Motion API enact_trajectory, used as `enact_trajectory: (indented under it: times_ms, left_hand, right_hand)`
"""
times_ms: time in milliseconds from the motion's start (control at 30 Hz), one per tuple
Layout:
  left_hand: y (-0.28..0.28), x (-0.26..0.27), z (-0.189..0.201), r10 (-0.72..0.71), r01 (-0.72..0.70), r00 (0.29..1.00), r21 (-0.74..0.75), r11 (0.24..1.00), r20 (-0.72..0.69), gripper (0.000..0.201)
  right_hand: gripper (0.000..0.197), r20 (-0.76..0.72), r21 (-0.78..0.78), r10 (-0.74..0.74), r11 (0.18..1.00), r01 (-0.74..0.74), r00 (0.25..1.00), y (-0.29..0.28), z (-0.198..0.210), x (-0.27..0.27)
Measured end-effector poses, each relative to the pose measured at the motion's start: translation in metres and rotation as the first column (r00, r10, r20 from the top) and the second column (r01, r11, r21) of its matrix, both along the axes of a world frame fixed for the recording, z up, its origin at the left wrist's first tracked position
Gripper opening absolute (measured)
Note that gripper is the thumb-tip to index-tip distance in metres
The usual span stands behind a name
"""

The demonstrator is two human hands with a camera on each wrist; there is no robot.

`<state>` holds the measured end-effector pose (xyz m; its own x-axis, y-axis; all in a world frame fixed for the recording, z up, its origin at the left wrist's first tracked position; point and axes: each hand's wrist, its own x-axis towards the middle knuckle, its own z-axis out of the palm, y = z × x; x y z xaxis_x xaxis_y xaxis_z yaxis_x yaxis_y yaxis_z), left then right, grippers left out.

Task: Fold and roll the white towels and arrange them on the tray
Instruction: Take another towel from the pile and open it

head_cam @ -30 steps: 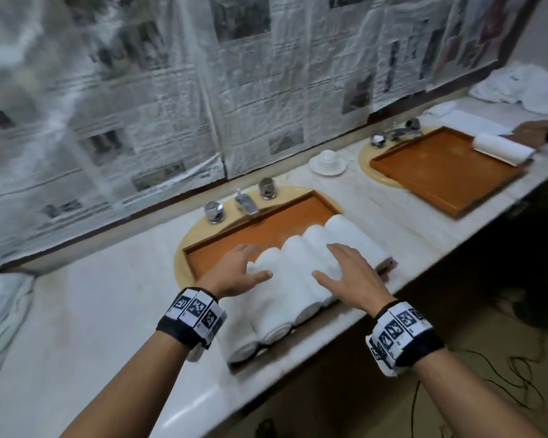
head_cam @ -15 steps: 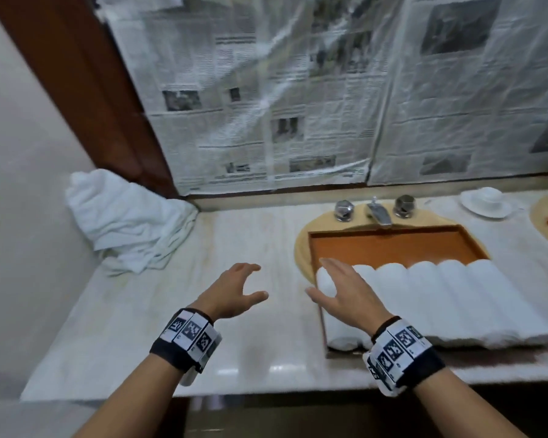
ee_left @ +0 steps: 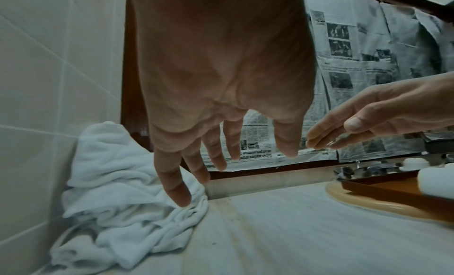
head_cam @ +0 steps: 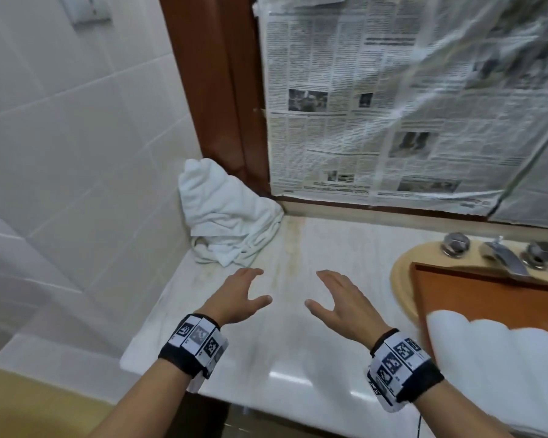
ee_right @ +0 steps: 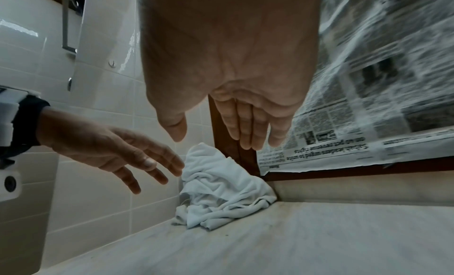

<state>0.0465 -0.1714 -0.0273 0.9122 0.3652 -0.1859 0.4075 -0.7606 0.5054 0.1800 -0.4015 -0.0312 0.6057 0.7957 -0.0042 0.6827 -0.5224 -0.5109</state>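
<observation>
A heap of crumpled white towels (head_cam: 227, 216) lies in the counter's back left corner against the tiled wall, also in the left wrist view (ee_left: 117, 197) and the right wrist view (ee_right: 221, 189). My left hand (head_cam: 239, 295) hovers open above the counter just short of the heap, holding nothing. My right hand (head_cam: 336, 298) hovers open beside it, fingers spread, empty. At the right edge, rolled white towels (head_cam: 500, 368) lie in a row on the orange tray (head_cam: 475, 295).
The marble counter (head_cam: 291, 349) meets a tiled wall (head_cam: 76, 153) on the left. A tap with two chrome knobs (head_cam: 500, 251) stands behind the tray. Newspaper under plastic (head_cam: 393, 105) covers the back, beside a brown wooden frame (head_cam: 215, 90).
Both hands left the rolled towels on the tray and moved left over the bare counter toward the crumpled heap. My view swung left with them.
</observation>
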Motion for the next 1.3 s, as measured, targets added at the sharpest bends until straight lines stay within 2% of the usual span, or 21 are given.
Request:
enact_trajectory:
  times_ms: [300,500,600,700,800,900,1033,1167,1233,1300]
  left_hand:
    - [0.146,-0.003,-0.019,0.038,-0.038,0.999,0.017,0.999,0.036,0.072]
    - [0.212,0.011,-0.037,0.110,-0.110,0.990,-0.001,0.994,0.089,0.075]
    - [0.228,0.026,-0.049,0.182,-0.184,0.978,0.009,0.983,0.105,0.076]
    - [0.240,0.045,-0.062,0.270,-0.276,0.944,0.006,0.961,0.190,0.070]
    - [0.254,0.063,-0.076,0.349,-0.334,0.903,-0.100,0.937,0.252,0.067]
    - [0.263,0.073,-0.079,0.405,-0.371,0.845,-0.165,0.914,0.350,0.048]
    - [0.266,0.074,-0.077,0.440,-0.400,0.811,-0.184,0.898,0.386,0.027]
    - [0.262,0.076,-0.070,0.414,-0.384,0.869,-0.156,0.910,0.273,0.045]
    - [0.259,0.078,-0.067,0.421,-0.385,0.877,-0.182,0.904,0.233,0.048]
    - [0.257,0.078,-0.065,0.441,-0.396,0.863,-0.212,0.894,0.246,0.045]
  right_hand:
    - [0.073,0.012,-0.014,-0.018,1.000,0.018,1.000,0.157,-0.018,0.002]
    - [0.071,0.037,-0.010,0.005,1.000,-0.004,0.999,0.235,-0.033,0.011]
    - [0.067,0.072,0.005,0.029,1.000,-0.030,0.997,0.271,-0.043,0.022]
    - [0.064,0.106,0.019,0.035,0.999,-0.037,0.994,0.305,-0.053,0.033]
    - [0.063,0.142,0.019,0.062,0.998,-0.065,0.988,0.335,-0.065,0.041]
    - [0.060,0.169,0.056,0.056,0.996,-0.066,0.984,0.357,-0.075,0.044]
    - [0.051,0.170,0.056,-0.009,0.998,-0.001,0.985,0.373,-0.078,0.043]
    - [0.022,0.198,-0.004,-0.049,0.999,0.051,0.979,0.377,-0.078,0.044]
    - [0.016,0.167,-0.022,-0.047,0.998,0.052,0.985,0.373,-0.078,0.046]
    - [0.014,0.124,0.025,-0.057,0.998,0.055,0.991,0.368,-0.075,0.047]
